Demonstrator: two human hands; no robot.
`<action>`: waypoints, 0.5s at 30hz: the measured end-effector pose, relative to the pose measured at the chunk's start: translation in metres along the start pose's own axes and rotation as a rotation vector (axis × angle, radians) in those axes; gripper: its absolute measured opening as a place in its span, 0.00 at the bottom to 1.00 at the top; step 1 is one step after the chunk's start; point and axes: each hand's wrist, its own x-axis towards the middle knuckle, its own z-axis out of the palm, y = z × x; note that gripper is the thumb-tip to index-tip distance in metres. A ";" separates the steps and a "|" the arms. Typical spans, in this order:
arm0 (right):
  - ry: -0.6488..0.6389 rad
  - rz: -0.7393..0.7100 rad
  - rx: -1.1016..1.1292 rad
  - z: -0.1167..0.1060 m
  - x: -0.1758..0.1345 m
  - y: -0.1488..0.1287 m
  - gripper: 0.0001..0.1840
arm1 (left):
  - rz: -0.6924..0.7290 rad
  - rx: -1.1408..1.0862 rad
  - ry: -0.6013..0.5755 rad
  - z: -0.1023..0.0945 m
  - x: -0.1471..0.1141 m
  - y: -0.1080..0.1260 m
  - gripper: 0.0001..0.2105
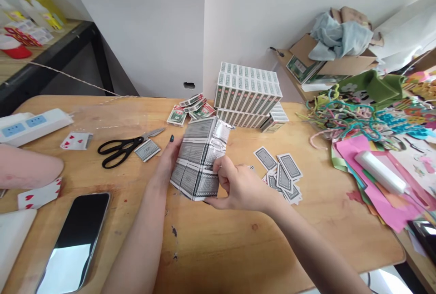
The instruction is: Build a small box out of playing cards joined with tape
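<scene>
A box-shaped structure covered in grey-backed playing cards (195, 153) stands tilted in front of me. My left hand (172, 155) holds its left side, with the dark-nailed thumb showing and the other fingers hidden. On the right, my right hand (235, 182) grips its lower right edge with curled fingers. Several loose playing cards (284, 176) lie face down to the right of my right hand. Left of the structure are black-handled scissors (124, 146) and a small stack of cards (147, 150).
Card boxes (248, 89) are stacked behind, beside a loose pile of card packs (192, 108). A phone (75, 239), a power strip (36, 126) and another person's arm (30, 166) are at left. Pipe cleaners (354, 114), coloured paper (378, 185) and a white glue gun (379, 172) lie right.
</scene>
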 end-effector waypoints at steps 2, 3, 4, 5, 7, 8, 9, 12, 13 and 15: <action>0.027 0.080 0.159 0.002 0.000 0.000 0.25 | 0.035 -0.012 -0.016 0.004 0.000 0.006 0.30; 0.041 0.118 0.229 0.004 0.000 -0.001 0.25 | 0.062 0.010 0.008 0.005 -0.001 0.009 0.29; 0.059 0.150 0.281 0.007 0.000 -0.002 0.25 | 0.096 0.065 0.055 0.007 -0.004 0.014 0.26; 0.078 0.175 0.314 0.009 0.001 -0.004 0.24 | 0.142 0.146 0.120 0.010 -0.008 0.018 0.22; 0.124 0.209 0.339 0.015 0.001 -0.008 0.24 | 0.265 0.401 0.274 0.017 -0.025 0.028 0.17; 0.148 0.228 0.341 0.018 0.002 -0.011 0.24 | 0.326 0.516 0.369 0.022 -0.037 0.033 0.15; 0.175 0.247 0.343 0.021 0.003 -0.013 0.24 | 0.373 0.604 0.452 0.027 -0.052 0.038 0.13; 0.247 0.291 0.355 0.030 0.007 -0.018 0.24 | 0.324 0.709 0.582 0.043 -0.101 0.044 0.09; 0.268 0.296 0.357 0.033 0.009 -0.019 0.23 | 0.262 0.738 0.579 0.047 -0.116 0.043 0.09; 0.309 0.294 0.358 0.038 0.011 -0.020 0.23 | 0.158 0.782 0.480 0.053 -0.140 0.039 0.11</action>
